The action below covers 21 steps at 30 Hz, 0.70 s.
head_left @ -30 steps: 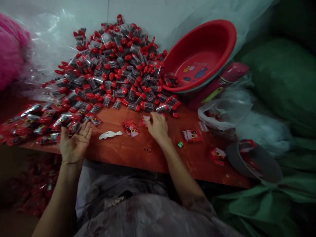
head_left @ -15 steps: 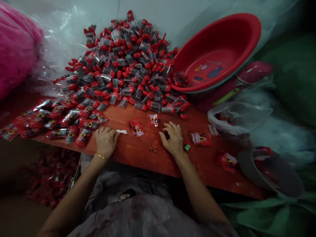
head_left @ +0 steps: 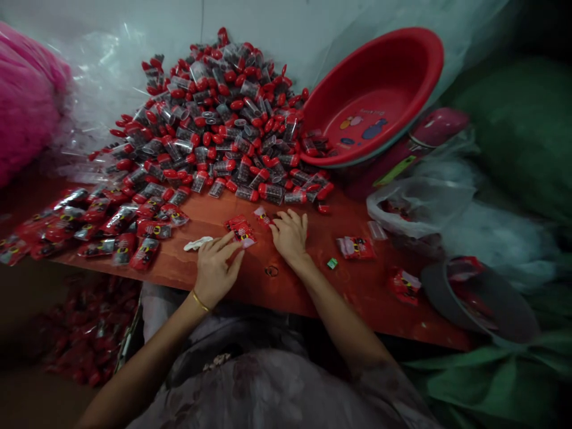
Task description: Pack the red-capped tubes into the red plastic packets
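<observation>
My left hand (head_left: 217,265), with a gold bangle at its wrist, has its fingers apart over the table, just left of several flat red packets (head_left: 240,229). A crumpled white piece (head_left: 198,243) lies at its upper left. My right hand (head_left: 289,237) is palm down with its fingers bent over the edge of a small red packet (head_left: 263,218); whatever is beneath the palm is hidden. Below and between the hands lies a small dark ring (head_left: 271,271). Right of my right forearm sits a small green square (head_left: 332,263).
A big heap of clear tubes with red caps (head_left: 214,131) covers the table's back. Filled red packets (head_left: 120,220) lie at left. A red basin (head_left: 379,89) leans at back right, above a plastic bag (head_left: 420,202) and a grey bowl (head_left: 482,301).
My left hand has left the white piece and moved right toward the flat packets. My right hand has shifted left onto the small packet. The whole view has shifted slightly.
</observation>
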Each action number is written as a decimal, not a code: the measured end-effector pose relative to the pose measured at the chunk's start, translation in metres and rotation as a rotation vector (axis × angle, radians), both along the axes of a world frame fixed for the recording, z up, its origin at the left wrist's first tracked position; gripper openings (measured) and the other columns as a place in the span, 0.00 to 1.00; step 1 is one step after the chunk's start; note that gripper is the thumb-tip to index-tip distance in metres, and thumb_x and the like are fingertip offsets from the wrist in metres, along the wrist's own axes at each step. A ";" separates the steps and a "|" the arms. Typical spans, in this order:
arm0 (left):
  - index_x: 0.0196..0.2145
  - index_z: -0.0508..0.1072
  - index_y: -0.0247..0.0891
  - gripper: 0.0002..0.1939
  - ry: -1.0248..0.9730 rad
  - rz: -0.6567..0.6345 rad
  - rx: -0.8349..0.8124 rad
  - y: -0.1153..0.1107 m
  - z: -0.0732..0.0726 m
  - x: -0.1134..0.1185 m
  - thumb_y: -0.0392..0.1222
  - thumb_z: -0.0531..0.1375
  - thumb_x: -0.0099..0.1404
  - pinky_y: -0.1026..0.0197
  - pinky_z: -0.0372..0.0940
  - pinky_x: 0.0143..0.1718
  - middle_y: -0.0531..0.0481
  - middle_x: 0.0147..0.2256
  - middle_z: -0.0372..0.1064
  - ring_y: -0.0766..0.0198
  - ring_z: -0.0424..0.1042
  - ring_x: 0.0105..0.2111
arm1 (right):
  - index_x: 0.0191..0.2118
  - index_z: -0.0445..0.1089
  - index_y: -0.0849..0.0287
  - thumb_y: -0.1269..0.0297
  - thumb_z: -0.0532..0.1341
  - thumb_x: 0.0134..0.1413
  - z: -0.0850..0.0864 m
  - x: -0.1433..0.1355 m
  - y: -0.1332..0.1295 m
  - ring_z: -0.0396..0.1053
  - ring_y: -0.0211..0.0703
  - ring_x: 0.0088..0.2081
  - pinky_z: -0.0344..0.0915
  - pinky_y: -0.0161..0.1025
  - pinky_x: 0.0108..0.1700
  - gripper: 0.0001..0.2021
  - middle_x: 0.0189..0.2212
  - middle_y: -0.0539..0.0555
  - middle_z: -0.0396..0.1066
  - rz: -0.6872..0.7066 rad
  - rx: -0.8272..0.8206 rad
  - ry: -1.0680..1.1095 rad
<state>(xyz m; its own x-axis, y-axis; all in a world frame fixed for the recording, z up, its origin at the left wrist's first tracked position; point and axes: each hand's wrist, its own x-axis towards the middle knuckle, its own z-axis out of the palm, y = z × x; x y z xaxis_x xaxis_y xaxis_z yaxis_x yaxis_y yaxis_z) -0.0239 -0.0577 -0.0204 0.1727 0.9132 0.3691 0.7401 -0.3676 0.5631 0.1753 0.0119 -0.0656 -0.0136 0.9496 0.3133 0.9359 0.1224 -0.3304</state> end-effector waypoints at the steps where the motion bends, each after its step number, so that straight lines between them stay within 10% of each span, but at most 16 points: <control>1: 0.40 0.76 0.41 0.12 -0.065 0.005 -0.038 0.002 0.001 0.003 0.44 0.55 0.63 0.50 0.59 0.50 0.44 0.48 0.72 0.55 0.70 0.46 | 0.36 0.75 0.55 0.66 0.55 0.56 0.001 0.000 -0.002 0.60 0.56 0.55 0.41 0.64 0.60 0.11 0.47 0.57 0.72 0.008 0.026 0.046; 6: 0.42 0.75 0.36 0.17 -0.560 0.033 -0.341 0.024 0.004 0.019 0.48 0.59 0.59 0.57 0.64 0.42 0.44 0.39 0.76 0.59 0.72 0.38 | 0.35 0.73 0.56 0.61 0.56 0.56 0.014 -0.003 -0.017 0.68 0.50 0.44 0.53 0.54 0.55 0.10 0.38 0.56 0.75 0.059 0.129 0.311; 10: 0.36 0.76 0.34 0.16 -0.849 -0.041 -0.475 0.041 0.003 0.037 0.48 0.63 0.53 0.64 0.63 0.35 0.49 0.33 0.75 0.65 0.70 0.32 | 0.22 0.65 0.56 0.56 0.54 0.56 0.019 -0.009 -0.028 0.62 0.40 0.26 0.61 0.38 0.34 0.15 0.19 0.49 0.65 0.093 0.045 0.516; 16: 0.22 0.74 0.34 0.14 -0.656 -0.012 -0.440 0.051 -0.001 0.038 0.48 0.59 0.55 0.66 0.52 0.23 0.56 0.18 0.63 0.70 0.58 0.20 | 0.19 0.60 0.56 0.54 0.53 0.57 0.017 -0.012 -0.035 0.58 0.36 0.23 0.57 0.34 0.28 0.18 0.17 0.47 0.60 0.123 -0.042 0.635; 21: 0.22 0.73 0.36 0.13 -0.389 -0.204 -0.403 0.057 0.012 0.023 0.47 0.58 0.57 0.66 0.51 0.24 0.54 0.19 0.64 0.69 0.59 0.21 | 0.50 0.66 0.56 0.56 0.60 0.52 0.035 0.000 -0.024 0.69 0.43 0.42 0.64 0.40 0.46 0.20 0.45 0.55 0.71 0.256 -0.005 0.752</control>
